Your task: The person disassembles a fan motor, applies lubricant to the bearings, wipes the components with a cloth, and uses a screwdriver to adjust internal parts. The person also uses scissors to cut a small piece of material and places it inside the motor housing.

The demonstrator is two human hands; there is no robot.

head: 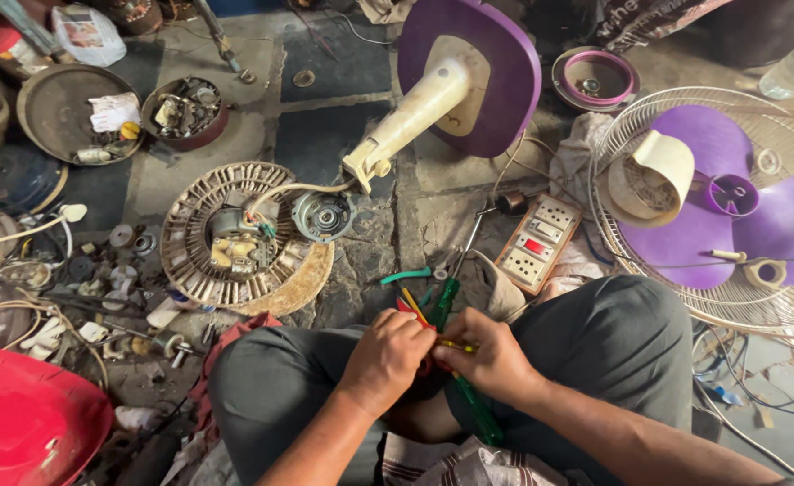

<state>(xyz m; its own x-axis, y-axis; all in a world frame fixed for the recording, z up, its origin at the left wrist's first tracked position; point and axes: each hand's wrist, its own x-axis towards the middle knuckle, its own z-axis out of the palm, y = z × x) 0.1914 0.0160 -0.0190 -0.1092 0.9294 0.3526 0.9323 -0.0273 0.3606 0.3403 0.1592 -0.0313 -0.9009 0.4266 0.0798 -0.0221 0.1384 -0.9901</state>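
Observation:
My left hand (386, 356) and my right hand (494, 358) meet over my lap, between my knees in grey trousers. Both hands pinch thin yellow and red wires (414, 305) that stick out above the left fingers. A green-handled tool (445, 301) runs under my right hand, and its lower end (480, 416) shows near my shin. Ahead on the stone floor lies an opened fan motor housing (235, 236) with a small round motor part (323, 216) beside it. A cream fan stand neck (411, 119) on a purple base (496, 54) lies tipped over.
A switch and socket board (537, 243) lies right of my hands. A wire fan guard (757, 117) holds purple blades (730, 225) and a cream cover (658, 175). Bowls of small parts (184, 111), scattered screws, a red tub (28, 418) sit left.

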